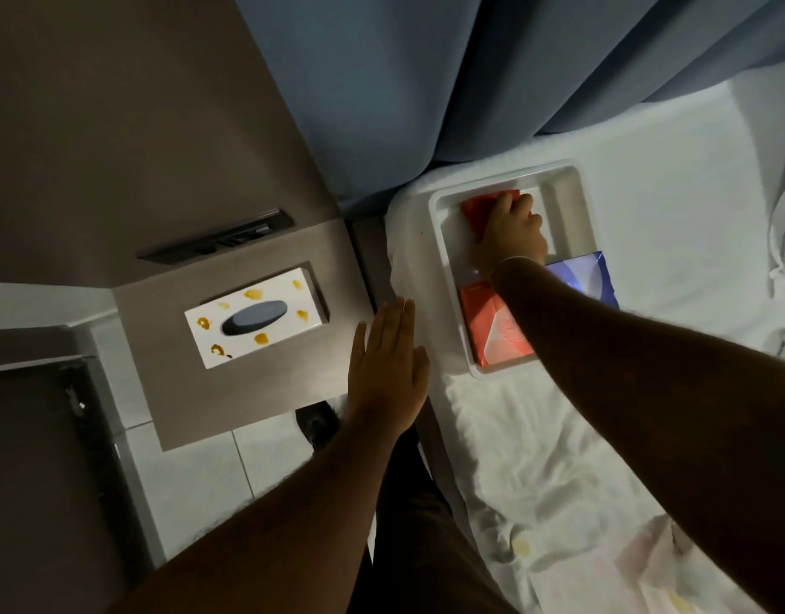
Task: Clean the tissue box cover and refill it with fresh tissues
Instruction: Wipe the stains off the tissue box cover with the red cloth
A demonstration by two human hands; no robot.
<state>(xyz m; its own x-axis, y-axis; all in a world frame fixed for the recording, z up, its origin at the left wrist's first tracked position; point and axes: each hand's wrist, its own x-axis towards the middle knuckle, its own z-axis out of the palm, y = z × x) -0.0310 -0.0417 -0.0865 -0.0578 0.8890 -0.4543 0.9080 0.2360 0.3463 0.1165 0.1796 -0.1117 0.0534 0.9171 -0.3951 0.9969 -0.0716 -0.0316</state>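
Note:
A white tissue box cover [257,319] with a dark oval slot and several yellow-brown stains lies on the brown bedside table [169,383]. A white tray [443,228] sits on the bed. In it my right hand [512,237] is closed on an orange-red cloth [479,208]. Below the hand lie an orange tissue pack [492,330] and a blue-purple tissue pack [590,277], partly hidden by my forearm. My left hand [388,370] hovers flat with fingers together over the table's right edge, holding nothing.
Blue curtains [404,82] hang behind the bed. The white bed sheet [536,458] is crumpled, with stained tissues [647,565] at lower right. A dark switch panel [217,239] sits behind the cover. White floor tiles [195,471] and a dark shoe [315,423] lie below.

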